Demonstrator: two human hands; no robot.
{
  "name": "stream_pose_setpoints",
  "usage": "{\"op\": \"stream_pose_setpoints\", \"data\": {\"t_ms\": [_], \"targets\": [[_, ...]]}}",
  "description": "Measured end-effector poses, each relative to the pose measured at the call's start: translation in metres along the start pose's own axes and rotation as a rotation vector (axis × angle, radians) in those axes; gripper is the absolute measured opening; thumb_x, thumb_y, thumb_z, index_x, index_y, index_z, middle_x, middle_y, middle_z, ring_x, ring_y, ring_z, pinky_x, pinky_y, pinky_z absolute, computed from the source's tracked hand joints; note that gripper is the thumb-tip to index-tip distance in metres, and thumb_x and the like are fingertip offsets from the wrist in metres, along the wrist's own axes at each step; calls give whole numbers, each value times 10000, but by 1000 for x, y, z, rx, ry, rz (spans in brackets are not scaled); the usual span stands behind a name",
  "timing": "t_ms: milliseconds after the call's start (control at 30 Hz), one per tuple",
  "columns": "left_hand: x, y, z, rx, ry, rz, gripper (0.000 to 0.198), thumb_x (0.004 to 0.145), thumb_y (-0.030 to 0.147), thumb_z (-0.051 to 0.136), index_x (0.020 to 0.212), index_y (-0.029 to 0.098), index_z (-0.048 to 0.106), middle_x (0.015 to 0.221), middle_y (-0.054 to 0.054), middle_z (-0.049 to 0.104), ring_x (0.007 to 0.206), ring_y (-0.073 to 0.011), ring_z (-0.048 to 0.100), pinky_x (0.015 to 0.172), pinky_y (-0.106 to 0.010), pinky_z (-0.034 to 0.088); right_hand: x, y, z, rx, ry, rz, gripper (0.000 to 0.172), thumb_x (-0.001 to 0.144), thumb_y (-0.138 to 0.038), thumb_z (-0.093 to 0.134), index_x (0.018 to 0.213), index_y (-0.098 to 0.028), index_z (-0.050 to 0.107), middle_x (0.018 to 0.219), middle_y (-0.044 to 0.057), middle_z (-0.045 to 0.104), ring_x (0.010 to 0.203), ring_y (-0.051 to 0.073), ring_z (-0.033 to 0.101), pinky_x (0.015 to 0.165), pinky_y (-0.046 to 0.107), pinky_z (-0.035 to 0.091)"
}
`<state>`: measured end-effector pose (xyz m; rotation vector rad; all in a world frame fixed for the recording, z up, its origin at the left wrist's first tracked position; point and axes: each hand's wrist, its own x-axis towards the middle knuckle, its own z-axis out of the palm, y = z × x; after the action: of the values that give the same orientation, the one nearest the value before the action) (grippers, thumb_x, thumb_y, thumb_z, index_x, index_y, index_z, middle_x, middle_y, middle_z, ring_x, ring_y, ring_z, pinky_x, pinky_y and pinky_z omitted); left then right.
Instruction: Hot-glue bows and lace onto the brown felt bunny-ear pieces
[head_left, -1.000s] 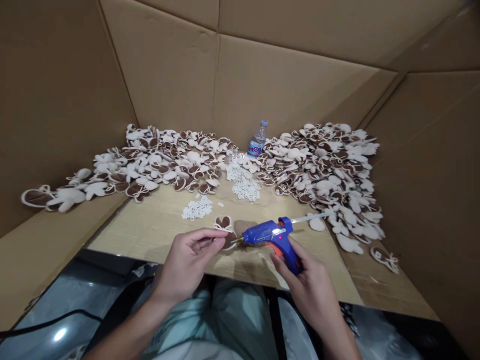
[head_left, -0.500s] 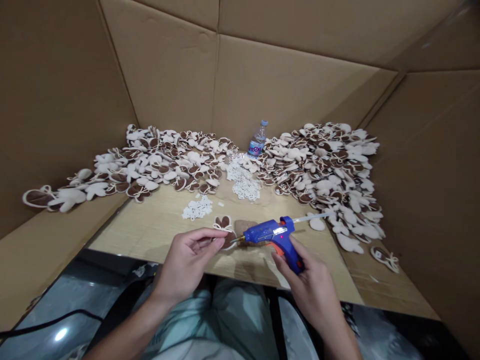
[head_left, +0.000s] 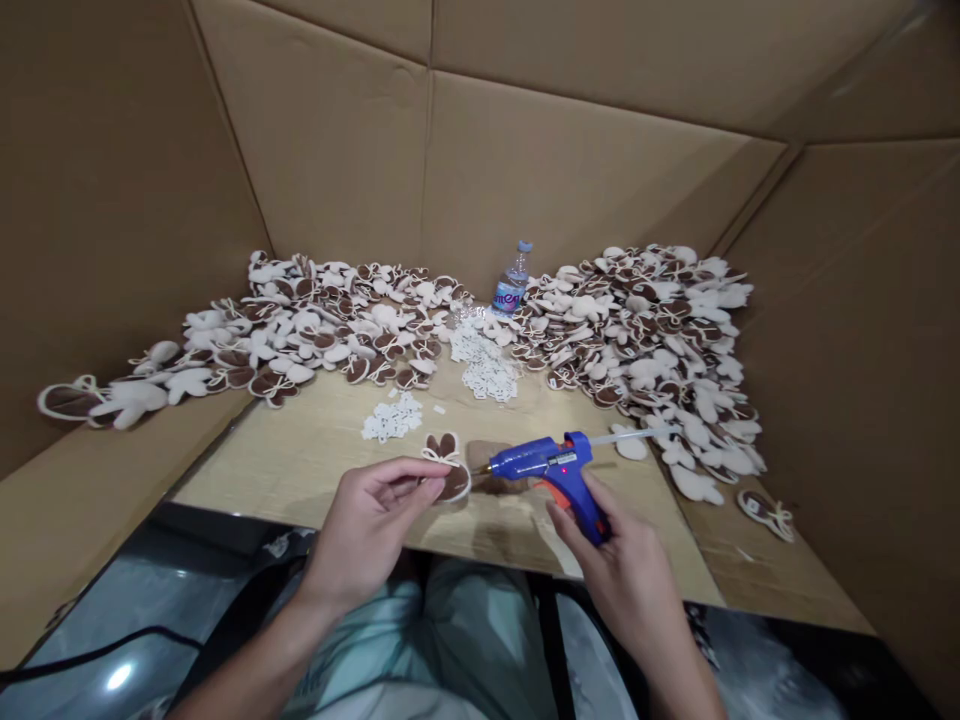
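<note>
Between the thumb and fingers of my left hand [head_left: 382,510] is a brown and white felt bunny [head_left: 454,484] with a cream bow, its ears pointing away from me. My right hand [head_left: 622,540] grips a blue glue gun [head_left: 536,460] by its handle, near the orange trigger. The gun's brass nozzle points left and sits just right of the bunny's edge. A clear glue stick [head_left: 634,435] sticks out of the gun's back end. Beyond my left hand lies a small heap of white tags [head_left: 394,415].
Heaps of felt bunnies lie at the left [head_left: 300,330] and right [head_left: 645,320]. A larger pile of white tags [head_left: 487,370] is in the middle, before a water bottle [head_left: 511,282]. Cardboard walls [head_left: 600,170] enclose the table. One bunny [head_left: 765,513] lies apart at the right.
The glue gun's nozzle has drawn back a little to the right, off the bunny's face. My left hand still holds the bunny in nearly the same place.
</note>
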<state>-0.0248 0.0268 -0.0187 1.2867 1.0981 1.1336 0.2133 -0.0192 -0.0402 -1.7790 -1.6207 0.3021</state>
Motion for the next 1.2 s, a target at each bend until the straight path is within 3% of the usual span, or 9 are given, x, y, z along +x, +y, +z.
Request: {"op": "stream_pose_setpoints", "data": {"t_ms": [133, 300, 500, 700, 833, 933, 1067, 1167, 1200], "targets": [[0, 0, -1, 18, -3, -2, 91, 782, 252, 746, 849, 207, 786, 848, -40, 805, 810, -184, 754, 778, -257, 608, 8, 6, -3, -77, -30, 98, 519, 838, -493, 534, 1105, -72, 680, 921, 170, 753, 783, 277, 697, 687, 332, 524], [4, -2, -7, 63, 44, 13, 100, 766, 280, 763, 832, 207, 782, 862, -42, 803, 833, -199, 753, 791, -266, 606, 17, 24, -5, -199, -89, 215, 340, 837, -407, 474, 883, -130, 666, 802, 146, 737, 716, 271, 696, 642, 332, 510], [11, -3, -18, 147, 114, 30, 151, 781, 331, 754, 860, 204, 778, 922, -59, 798, 885, -221, 744, 833, -290, 595, 17, 41, 0, -347, -78, 198, 213, 798, -329, 511, 638, -219, 599, 609, 81, 678, 500, 216, 620, 510, 309, 461], [13, 4, -25, 125, 184, 45, 173, 751, 335, 782, 859, 200, 776, 917, -55, 799, 867, -221, 746, 797, -267, 599, 18, 41, 1, -415, -150, 200, 184, 779, -342, 598, 645, -215, 587, 633, 89, 688, 558, 230, 649, 504, 294, 443], [14, 8, -24, 86, 215, 30, 175, 733, 328, 792, 844, 194, 775, 888, -50, 803, 844, -216, 749, 773, -246, 597, 16, 43, -4, -398, -170, 185, 263, 793, -438, 614, 642, -228, 566, 622, 65, 669, 530, 218, 624, 499, 302, 438], [16, 9, -28, 88, 244, 30, 183, 716, 325, 802, 824, 181, 775, 878, -60, 804, 842, -229, 750, 773, -260, 598, 12, 42, -10, -453, -71, 190, 346, 734, -535, 676, 685, -208, 573, 669, 96, 670, 622, 262, 644, 567, 339, 465], [22, 5, -46, 113, 283, 47, 227, 724, 352, 794, 863, 174, 773, 894, -73, 802, 854, -237, 748, 788, -285, 597, 2, 24, 3, -285, 59, 11, 340, 795, -471, 643, 940, -165, 623, 832, 111, 692, 758, 267, 662, 665, 351, 507], [26, 1, -59, 124, 295, 67, 243, 748, 363, 777, 906, 179, 770, 916, -74, 800, 869, -234, 745, 792, -288, 594, -4, -8, 38, -93, -92, -205, 140, 866, -257, 560, 933, -189, 662, 825, 75, 708, 770, 224, 673, 697, 312, 523], [27, 0, -63, 126, 300, 73, 234, 754, 357, 772, 906, 180, 769, 917, -72, 799, 868, -233, 745, 790, -288, 594, -4, -21, 52, -67, -157, -268, 156, 862, -187, 545, 947, -186, 676, 851, 76, 722, 795, 219, 679, 719, 302, 528]]}}
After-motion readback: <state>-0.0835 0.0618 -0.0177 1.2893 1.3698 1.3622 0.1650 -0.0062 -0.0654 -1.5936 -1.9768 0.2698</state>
